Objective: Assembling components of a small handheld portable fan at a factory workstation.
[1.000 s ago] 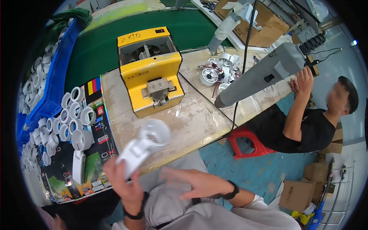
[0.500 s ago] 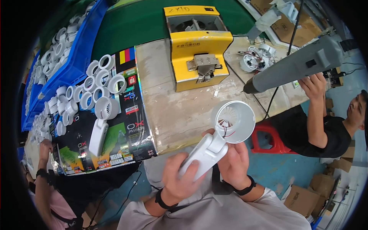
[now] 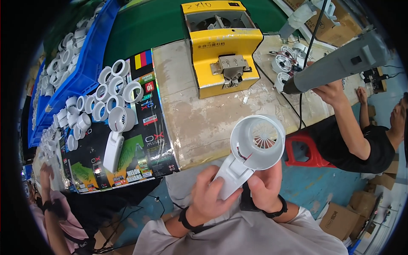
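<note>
I hold a white plastic fan housing (image 3: 248, 148) over my lap: a round open barrel with spokes inside and a flat handle. Thin red and dark wires show inside the barrel's rim. My left hand (image 3: 207, 196) wraps the handle from the left. My right hand (image 3: 264, 187) grips the handle just under the barrel from the right. Both wrists carry dark bands. A second, similar white housing (image 3: 115, 136) lies on the printed black sheet (image 3: 148, 140) to my left.
A yellow machine (image 3: 221, 46) stands on the worn bench (image 3: 199, 119) ahead. White rings fill a blue tray (image 3: 80, 68) at left. A person at right holds a grey hanging tool (image 3: 340, 66). Red stool (image 3: 301, 151), cardboard boxes lower right, another person's hand lower left.
The housing has come in closer over my lap and tipped up, so its open barrel faces me. Both hands now grip its handle. The view has swung slightly left.
</note>
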### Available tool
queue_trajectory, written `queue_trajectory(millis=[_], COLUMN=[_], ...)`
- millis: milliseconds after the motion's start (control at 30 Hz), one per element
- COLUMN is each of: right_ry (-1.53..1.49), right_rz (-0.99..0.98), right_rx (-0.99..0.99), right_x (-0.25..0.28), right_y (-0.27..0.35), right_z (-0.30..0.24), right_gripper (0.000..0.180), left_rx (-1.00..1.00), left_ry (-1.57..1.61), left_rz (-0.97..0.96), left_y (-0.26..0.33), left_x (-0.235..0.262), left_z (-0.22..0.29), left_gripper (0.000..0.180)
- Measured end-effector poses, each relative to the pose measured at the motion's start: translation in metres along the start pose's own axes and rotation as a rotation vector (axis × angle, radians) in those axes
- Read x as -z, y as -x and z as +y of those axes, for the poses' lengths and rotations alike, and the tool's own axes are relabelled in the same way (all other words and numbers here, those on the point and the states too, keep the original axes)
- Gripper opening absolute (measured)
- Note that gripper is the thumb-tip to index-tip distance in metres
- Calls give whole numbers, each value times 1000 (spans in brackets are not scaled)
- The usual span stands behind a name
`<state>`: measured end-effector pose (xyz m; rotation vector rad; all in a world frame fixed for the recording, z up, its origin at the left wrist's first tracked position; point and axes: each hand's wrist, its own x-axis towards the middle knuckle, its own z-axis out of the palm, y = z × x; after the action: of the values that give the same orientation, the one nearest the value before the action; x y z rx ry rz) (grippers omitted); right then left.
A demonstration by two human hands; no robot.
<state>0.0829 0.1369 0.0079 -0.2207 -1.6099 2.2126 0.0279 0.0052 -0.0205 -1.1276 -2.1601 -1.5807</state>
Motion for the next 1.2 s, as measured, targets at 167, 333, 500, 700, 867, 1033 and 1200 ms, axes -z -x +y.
queue_trajectory(millis=[167, 333, 500, 700, 867, 1033, 1200], right_ry=[1, -17, 206, 285, 152, 153, 527], right_rz=[-106, 153, 523, 696, 538, 522, 667], right_rx=[-27, -5, 581, 669, 527, 490, 554], right_x=[14, 10, 74, 185, 201, 206, 206], right_y=[-1, -8, -30, -68, -80, -97, -100], right_z=[10, -6, -38, -105, -105, -96, -84], right_gripper=[73, 74, 68, 50, 53, 54, 56], left_rx=[-42, -63, 70, 313, 187, 192, 163], left_ry=[-53, -37, -85, -182, -331, -269, -340], left_rz=[-12, -138, 64, 143, 105, 131, 27], left_y=[1, -4, 0, -3, -3, -7, -9], left_x=[-3, -1, 19, 36, 27, 29, 30], left_z=[-2, -2, -38, -67, -77, -74, -70], left_gripper=[57, 64, 54, 39, 46, 46, 45])
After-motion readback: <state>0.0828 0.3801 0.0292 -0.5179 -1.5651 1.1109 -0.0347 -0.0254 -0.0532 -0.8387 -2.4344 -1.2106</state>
